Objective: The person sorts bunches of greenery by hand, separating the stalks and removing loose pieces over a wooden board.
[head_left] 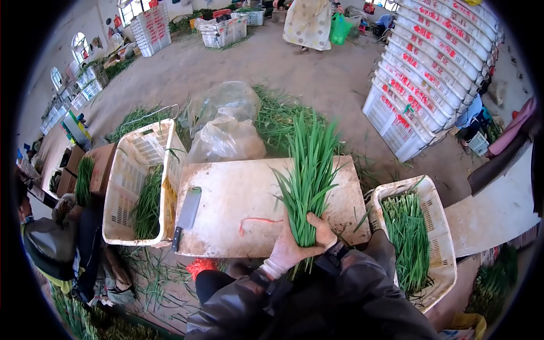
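Both hands are closed around a bunch of garlic chives (309, 175), which stands upright with its leaf tips pointing away from me. My left hand (288, 249) grips it from the left, and a pale glove covers part of that hand. On the other side, my right hand (323, 231) wraps the lower part of the bunch. Under it lies a worn white board (243, 192). A red tie strip (258, 221) rests on the board beside my left hand. At the board's left edge is a knife (188, 212) with a broad blade and dark handle.
A white crate (130, 153) with some greens stands left, another crate (442, 238) full of chives right. Plastic bags (226, 130) and loose greens (277, 113) lie beyond the board. Stacked crates (425, 73) tower at right. A person (309, 25) stands far off; another sits left.
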### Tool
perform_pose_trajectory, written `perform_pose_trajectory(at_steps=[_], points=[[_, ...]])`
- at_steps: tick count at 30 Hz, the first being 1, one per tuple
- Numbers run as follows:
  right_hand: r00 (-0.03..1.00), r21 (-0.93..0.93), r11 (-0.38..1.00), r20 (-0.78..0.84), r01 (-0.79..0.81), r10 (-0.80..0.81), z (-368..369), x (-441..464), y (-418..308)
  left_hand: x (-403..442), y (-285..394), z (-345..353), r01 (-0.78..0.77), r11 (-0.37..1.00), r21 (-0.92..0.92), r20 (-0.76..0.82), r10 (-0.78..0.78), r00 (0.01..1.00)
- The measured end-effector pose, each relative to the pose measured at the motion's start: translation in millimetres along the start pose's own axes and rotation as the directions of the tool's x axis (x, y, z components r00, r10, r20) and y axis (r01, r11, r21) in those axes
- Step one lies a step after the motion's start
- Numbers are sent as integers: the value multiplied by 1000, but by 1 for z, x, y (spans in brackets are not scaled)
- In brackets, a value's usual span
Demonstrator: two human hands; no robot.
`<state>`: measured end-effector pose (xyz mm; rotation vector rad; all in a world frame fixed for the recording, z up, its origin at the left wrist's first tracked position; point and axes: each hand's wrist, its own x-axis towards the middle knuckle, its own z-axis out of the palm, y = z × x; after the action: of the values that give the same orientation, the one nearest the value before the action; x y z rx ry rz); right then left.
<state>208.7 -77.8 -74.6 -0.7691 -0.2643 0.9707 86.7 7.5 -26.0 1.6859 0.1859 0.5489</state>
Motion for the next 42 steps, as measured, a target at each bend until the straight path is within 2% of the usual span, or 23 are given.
perform_pose_trajectory(at_steps=[1,4,7,9,11,17,19,23,25,28,29,32,35,38,41,42], points=[[1000,10,1000,-15,-5,6,5,-4,-5,1,3,-1,-46,998,50,28,45,999],[1000,-9,1000,-20,9,-9,16,-16,-13,-6,8,0,-49,999,20,64,47,997],[996,-107,990,20,86,-85,16,-21,-17,-14,-2,3,111,994,-21,111,-108,988],[994,-186,977,33,109,-104,15,-24,-19,-19,-13,13,157,970,-184,63,-148,987],[994,-163,981,30,107,-103,18,-30,-23,-22,-20,18,197,925,-326,48,-191,980],[993,-132,984,15,116,-115,22,-44,-29,-26,-11,24,266,923,-277,102,-247,964],[991,-150,981,-30,124,-130,17,-47,-26,-28,-8,28,251,925,-286,73,-241,968],[973,-399,894,-16,203,-229,12,-57,-33,-29,-2,38,223,881,-417,73,-213,974],[967,-555,805,-2,210,-253,13,-61,-44,-28,1,40,181,906,-383,57,-172,983],[972,-637,746,22,195,-235,8,-66,-58,-27,0,44,193,925,-327,113,-165,980],[972,-603,775,2,189,-235,8,-70,-60,-26,-2,45,209,929,-307,144,-171,975],[969,-543,815,-10,201,-246,3,-83,-63,-27,1,58,130,887,-442,107,-92,990],[959,-552,795,35,252,-280,-5,-96,-66,-24,14,52,199,897,-396,262,-97,960],[951,-568,775,51,278,-304,-5,-109,-68,-25,16,60,159,865,-476,241,-46,969],[943,-658,696,66,287,-326,6,-123,-74,-26,19,60,276,776,-567,359,-68,931],[940,-696,656,80,292,-333,8,-124,-76,-25,17,59,356,734,-579,449,-77,890]])
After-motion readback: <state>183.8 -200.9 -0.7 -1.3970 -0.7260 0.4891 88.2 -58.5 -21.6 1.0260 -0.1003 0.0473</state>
